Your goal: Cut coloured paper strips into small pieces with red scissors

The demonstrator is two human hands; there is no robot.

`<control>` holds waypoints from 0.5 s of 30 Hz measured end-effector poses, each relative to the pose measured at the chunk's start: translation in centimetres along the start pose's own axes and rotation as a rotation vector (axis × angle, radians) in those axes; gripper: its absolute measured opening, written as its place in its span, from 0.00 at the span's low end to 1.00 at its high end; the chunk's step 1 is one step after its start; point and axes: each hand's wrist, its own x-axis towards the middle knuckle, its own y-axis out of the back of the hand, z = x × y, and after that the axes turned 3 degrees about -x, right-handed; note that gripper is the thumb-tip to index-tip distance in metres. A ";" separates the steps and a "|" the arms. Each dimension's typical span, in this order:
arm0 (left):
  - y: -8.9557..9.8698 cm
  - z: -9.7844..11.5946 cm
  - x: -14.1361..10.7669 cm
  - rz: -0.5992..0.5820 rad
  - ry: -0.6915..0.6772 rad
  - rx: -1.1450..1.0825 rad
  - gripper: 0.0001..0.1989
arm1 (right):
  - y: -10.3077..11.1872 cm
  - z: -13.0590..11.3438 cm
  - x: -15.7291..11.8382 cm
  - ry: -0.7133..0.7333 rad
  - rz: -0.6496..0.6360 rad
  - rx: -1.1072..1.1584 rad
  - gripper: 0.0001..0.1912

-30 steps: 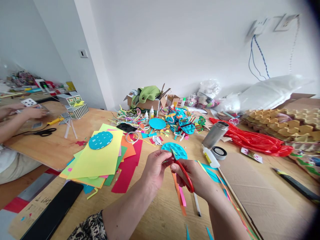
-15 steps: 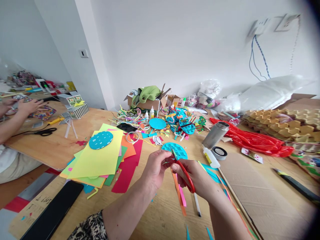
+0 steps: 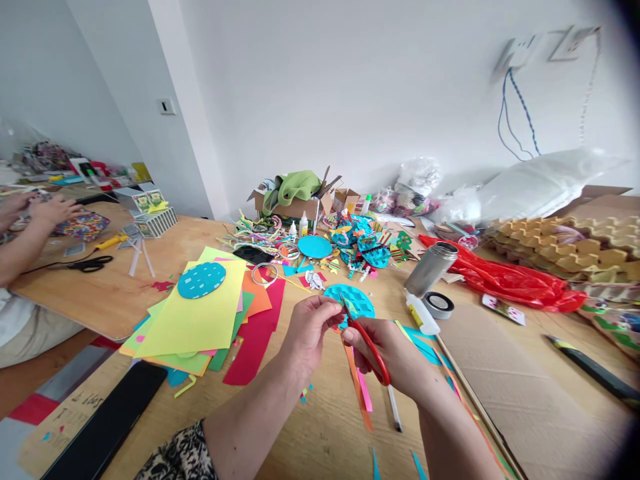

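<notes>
Seeing more paper snips [image 3: 307, 392] on the tabletop [image 3: 270, 427], near the left forearm, than half a second ago, with only a slight shift in a co-worker's hands [image 3: 53, 212] at far left. Holding red-handled scissors [image 3: 370, 350] in the right hand [image 3: 395, 353], fingers curled around the loops, long axis slanting from there away from the body and leftward, tips reaching just past the fingertips of the left hand [image 3: 307, 333]. Pinching closed at those fingertips, right beside the blades, around something too small to tell, if anything. So nearer to the right hand at the loops, nearer to the left at the blades. Just beyond the tips, partly behind both hands, lying flat with a blue disc [image 3: 361, 301]. Below the hands, trailing toward the body with an orange paper strip [image 3: 361, 393] and a pink paper strip [image 3: 367, 398], then a pen [image 3: 395, 410] to the right. Beyond the right hand, crowding that side with a glue bottle [image 3: 423, 315], a steel flask [image 3: 430, 270] and a round lid [image 3: 439, 304]. Well apart on the left, spread with a yellow sheet [image 3: 200, 327] under a blue oval [image 3: 201, 280]. Blocked most closely, in all likelihood, by the left fingertips beside the blades.
</notes>
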 end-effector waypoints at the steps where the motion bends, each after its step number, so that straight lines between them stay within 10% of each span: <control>1: 0.0 0.1 0.0 -0.005 -0.004 0.008 0.04 | 0.0 0.0 0.0 -0.002 -0.001 -0.002 0.25; 15: 0.4 0.4 0.2 -0.032 -0.003 0.038 0.04 | -0.1 0.2 0.0 -0.003 -0.017 0.017 0.23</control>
